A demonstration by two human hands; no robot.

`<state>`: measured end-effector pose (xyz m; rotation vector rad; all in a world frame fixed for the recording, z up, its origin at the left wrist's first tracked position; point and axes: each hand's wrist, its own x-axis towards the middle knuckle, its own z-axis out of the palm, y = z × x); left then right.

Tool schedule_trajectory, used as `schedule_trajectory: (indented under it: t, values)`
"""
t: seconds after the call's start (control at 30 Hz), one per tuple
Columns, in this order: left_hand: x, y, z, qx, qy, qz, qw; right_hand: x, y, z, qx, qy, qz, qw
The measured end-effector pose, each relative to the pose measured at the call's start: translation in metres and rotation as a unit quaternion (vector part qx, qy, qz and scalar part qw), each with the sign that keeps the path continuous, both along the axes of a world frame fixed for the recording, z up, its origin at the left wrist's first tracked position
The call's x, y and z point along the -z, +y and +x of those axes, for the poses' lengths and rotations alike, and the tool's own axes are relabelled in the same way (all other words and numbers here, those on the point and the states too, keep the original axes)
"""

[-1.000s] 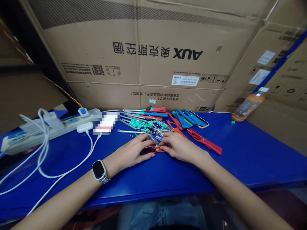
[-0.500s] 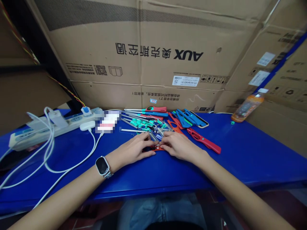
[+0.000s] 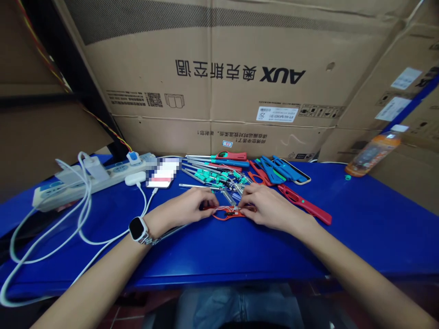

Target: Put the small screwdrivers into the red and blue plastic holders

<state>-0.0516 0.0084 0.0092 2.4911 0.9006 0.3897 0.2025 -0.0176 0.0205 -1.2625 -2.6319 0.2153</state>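
Observation:
My left hand (image 3: 188, 208), with a watch (image 3: 138, 229) on its wrist, has its fingers curled on the left end of a red plastic handle piece (image 3: 227, 212) lying on the blue table (image 3: 360, 219). From the other side my right hand (image 3: 266, 208) pinches the right end of the same piece. Thin wires and a small part lie along the piece between my fingertips. Just behind my hands lies a heap of metal tubes and teal parts (image 3: 212, 176).
Red and blue handle shells (image 3: 274, 171) and one long red shell (image 3: 305, 204) lie to the right. A power strip (image 3: 85, 180) with white cables sits at the left, an orange bottle (image 3: 373, 151) at the far right. Cardboard boxes (image 3: 240, 77) wall off the back.
The view has swung left. My left hand has gone from lying flat over the red piece to curling its fingers on its left end, so the piece now shows between my hands.

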Motion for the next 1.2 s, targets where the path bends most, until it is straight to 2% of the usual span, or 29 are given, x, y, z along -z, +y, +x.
schedule_trajectory:
  t: [0.17,0.37,0.57,0.87,1.0,1.2]
  values:
    - [0.005,0.001,0.0,0.013,0.0,0.027,1.0,-0.011,-0.001,-0.017,0.01,-0.024,0.023,0.999]
    - [0.006,0.002,0.0,0.027,0.002,0.055,0.998,0.003,0.007,-0.033,-0.012,-0.013,0.003,1.0]
    - [0.006,0.001,0.0,0.024,0.024,0.079,0.996,0.012,0.011,-0.031,-0.017,0.012,-0.001,1.0]
    - [0.0,0.0,0.0,0.029,0.052,0.127,0.99,0.016,0.011,-0.031,-0.006,0.056,-0.011,0.998]
    - [0.002,0.001,-0.001,0.037,0.043,0.123,0.991,0.016,0.011,-0.03,-0.004,0.058,-0.013,0.998]
    - [0.003,-0.001,-0.002,0.033,0.06,0.119,0.99,0.012,0.013,-0.032,0.041,0.06,-0.049,0.996]
